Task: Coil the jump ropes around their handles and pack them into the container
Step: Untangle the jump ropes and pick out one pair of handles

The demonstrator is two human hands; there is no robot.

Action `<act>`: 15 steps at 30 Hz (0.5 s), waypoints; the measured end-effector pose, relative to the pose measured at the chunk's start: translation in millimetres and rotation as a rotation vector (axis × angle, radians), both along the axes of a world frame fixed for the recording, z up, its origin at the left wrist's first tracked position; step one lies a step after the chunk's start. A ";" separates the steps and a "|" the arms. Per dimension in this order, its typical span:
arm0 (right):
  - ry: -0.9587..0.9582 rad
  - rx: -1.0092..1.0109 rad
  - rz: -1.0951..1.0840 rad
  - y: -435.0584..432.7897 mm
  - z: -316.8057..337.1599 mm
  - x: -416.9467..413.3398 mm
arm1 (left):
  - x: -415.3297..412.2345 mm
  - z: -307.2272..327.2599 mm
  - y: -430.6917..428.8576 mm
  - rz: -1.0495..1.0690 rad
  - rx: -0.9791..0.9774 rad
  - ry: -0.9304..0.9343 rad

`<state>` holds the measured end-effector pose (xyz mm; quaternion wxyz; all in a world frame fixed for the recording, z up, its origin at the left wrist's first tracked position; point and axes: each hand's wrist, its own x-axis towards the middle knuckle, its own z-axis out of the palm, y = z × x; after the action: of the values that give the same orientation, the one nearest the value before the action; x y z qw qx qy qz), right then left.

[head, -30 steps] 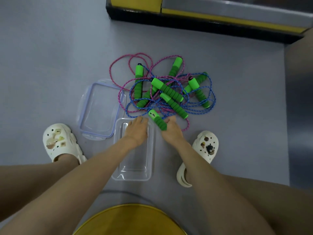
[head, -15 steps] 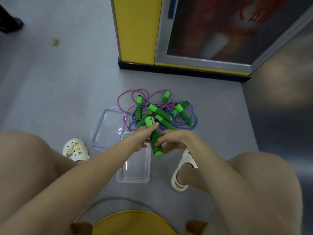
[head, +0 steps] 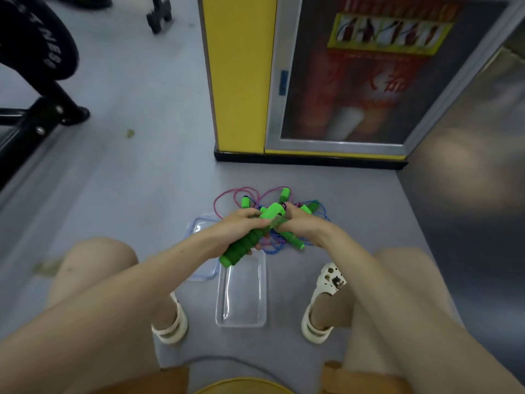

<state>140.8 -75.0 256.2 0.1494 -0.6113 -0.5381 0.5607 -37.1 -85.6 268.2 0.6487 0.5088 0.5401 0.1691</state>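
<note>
Your left hand grips the green handle above the container; your right hand pinches its top end. Its cord likely runs into the tangled ropes on the floor: pull hard and you may drag the whole knot along.

The handle nearest to the camera is bright green at both ends and a darker green on its ribbed middle. The other handles are the same green. One rope is pink and another rope is blue. The container is clear and colourless. The lid is clear with a pale violet edge. The floor is grey-blue. The clog is cream-white with small dark spots. The pillar is yellow.
</note>
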 end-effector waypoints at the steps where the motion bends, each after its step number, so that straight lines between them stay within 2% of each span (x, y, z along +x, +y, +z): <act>1: 0.025 0.013 0.016 1.6 4.0 -2.1 | -0.9 1.5 2.4 0.003 0.017 0.012; 5: 0.001 -0.024 0.136 12.5 6.2 -5.0 | -5.8 4.5 16.8 0.014 0.037 0.003; 8: -0.118 -0.046 0.208 18.1 0.5 -4.7 | -7.7 0.7 25.4 0.034 0.071 0.011; 12: -0.313 -0.025 0.303 25.9 -13.4 -4.8 | -13.6 -7.2 43.0 0.307 0.096 -0.020; 15: -0.367 0.072 0.249 37.6 -11.0 -8.8 | -21.3 -11.0 57.7 0.566 0.071 -0.073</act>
<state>132.0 -37.3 245.1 0.0006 -0.6260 -0.6474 0.4347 -58.4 -27.9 257.3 0.5765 0.3538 0.6306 0.3805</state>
